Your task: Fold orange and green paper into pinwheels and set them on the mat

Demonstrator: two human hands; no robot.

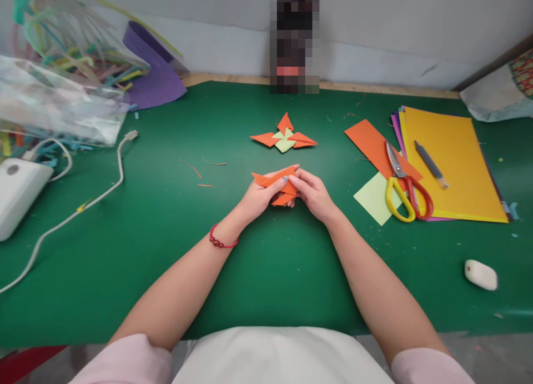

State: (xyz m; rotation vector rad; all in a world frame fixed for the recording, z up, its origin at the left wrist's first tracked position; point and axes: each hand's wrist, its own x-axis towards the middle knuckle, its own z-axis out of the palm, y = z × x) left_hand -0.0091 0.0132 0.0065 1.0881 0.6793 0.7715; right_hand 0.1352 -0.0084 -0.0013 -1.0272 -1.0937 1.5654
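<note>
Between both hands, over the middle of the green table, is a folded orange paper piece (276,179) with pointed ends. My left hand (260,198) grips it from the left, thumb lying on top and fingers hidden underneath. From the right, my right hand (311,190) pinches its edge with the thumb pressed near the centre. Just beyond the hands lies a folded paper star (285,141), with a pale green centre and three orange points. Thin orange paper shavings (205,185) are scattered left of the hands.
At right, scissors (400,178), an orange strip (366,139), a pale green square (372,198) and a grey cutter (431,164) lie on or beside coloured sheets (474,173). White earbud case (481,274) at right; cable (83,206), power bank (20,192) and plastic bag (62,95) at left.
</note>
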